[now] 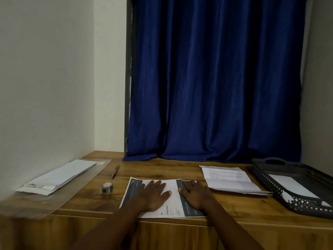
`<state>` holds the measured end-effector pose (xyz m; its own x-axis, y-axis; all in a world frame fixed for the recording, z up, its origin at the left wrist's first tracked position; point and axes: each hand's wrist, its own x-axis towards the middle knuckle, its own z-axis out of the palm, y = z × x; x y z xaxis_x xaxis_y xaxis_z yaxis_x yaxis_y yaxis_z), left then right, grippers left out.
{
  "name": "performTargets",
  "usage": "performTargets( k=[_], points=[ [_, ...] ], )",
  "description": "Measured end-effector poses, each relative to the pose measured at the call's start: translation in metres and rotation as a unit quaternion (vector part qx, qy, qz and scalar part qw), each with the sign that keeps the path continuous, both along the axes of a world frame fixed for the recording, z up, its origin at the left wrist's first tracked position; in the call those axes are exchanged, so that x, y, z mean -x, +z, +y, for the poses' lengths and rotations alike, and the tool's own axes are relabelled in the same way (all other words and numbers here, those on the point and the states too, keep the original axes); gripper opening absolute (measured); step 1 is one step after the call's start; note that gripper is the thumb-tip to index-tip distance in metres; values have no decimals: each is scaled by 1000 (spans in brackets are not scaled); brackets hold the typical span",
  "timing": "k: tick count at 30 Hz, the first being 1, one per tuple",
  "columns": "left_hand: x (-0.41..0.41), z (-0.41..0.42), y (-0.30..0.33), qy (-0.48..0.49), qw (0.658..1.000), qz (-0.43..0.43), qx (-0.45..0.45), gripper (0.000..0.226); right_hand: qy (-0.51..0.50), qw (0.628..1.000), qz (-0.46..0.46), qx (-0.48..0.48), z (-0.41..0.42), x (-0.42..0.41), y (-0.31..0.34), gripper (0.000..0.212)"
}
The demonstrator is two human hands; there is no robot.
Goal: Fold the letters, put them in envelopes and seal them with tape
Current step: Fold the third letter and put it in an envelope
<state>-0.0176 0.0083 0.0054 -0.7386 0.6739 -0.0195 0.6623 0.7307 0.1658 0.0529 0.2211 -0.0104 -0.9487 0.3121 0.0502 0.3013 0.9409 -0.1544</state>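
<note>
Both hands flat, fingers spread, side by side: left hand (pixel 154 193), right hand (pixel 195 193) pressing the letter (pixel 172 186) at the near table (pixel 162 168) edge. Risk: uneven pressure skews the crease; overhanging sheet slips off. Tape (pixel 106 187) left, envelopes (pixel 59 175) beyond.

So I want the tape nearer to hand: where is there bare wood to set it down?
Bare wood lies behind the letter, between the pen and the paper stack, up to the curtain. A smaller patch surrounds the tape roll, between the envelopes and the letter. The right is crowded: stack beside the tray.
</note>
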Motion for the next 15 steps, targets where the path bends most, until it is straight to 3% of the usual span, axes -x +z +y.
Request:
performTargets(
  k=[9, 12, 15],
  points=[
    [51, -37, -10, 96, 995, 9, -12, 84, -2, 998, 40, 39, -4, -6, 2, 80],
    [41, -42, -4, 95, 989, 11, -110, 80, -17, 982, 116, 148, -2, -14, 4, 82],
    [21, -59, 6, 37, 979, 10, -199, 74, -17, 943, 176, 281, 1, -25, 7, 67]
  ],
)
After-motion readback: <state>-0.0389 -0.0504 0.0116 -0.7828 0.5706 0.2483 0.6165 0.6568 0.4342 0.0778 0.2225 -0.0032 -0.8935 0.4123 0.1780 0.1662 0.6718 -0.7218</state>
